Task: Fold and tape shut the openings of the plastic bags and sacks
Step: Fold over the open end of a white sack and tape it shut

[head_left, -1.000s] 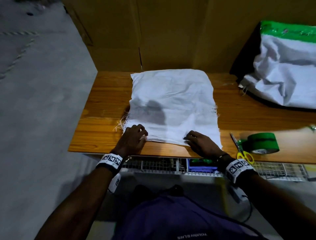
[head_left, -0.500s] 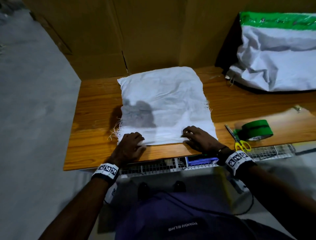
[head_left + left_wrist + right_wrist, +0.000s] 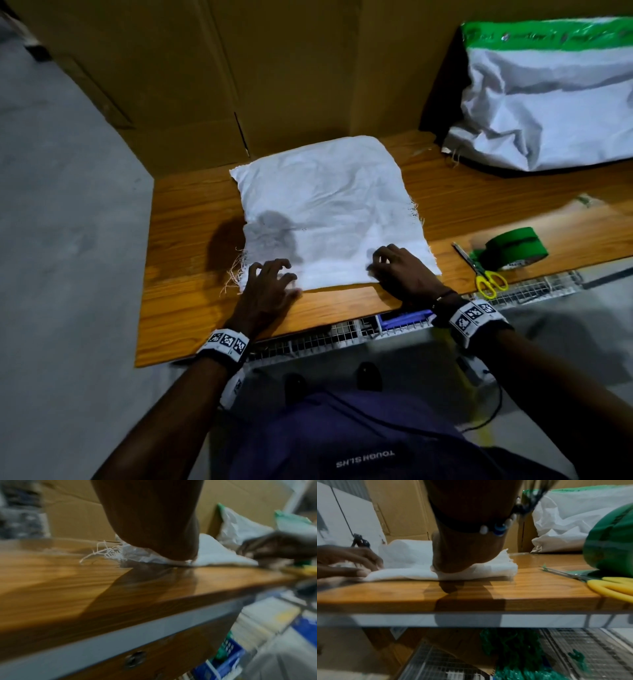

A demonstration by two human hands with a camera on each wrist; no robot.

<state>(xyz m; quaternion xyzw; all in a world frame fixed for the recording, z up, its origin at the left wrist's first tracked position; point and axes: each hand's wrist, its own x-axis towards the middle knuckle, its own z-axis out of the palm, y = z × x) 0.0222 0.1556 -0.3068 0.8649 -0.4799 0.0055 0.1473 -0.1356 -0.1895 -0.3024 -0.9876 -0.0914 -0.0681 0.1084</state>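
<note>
White woven sack lies flat, its folded near edge stretching crosswise between the left hand and right hand, both spread-fingered and pressing, the tape roll just beyond the right.

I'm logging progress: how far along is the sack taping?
Done: one white sack at the back right already carries green tape along its top. In hand: the left hand and right hand press the near edge of the flat sack. Left: taping it; the tape roll and scissors lie untouched.
</note>
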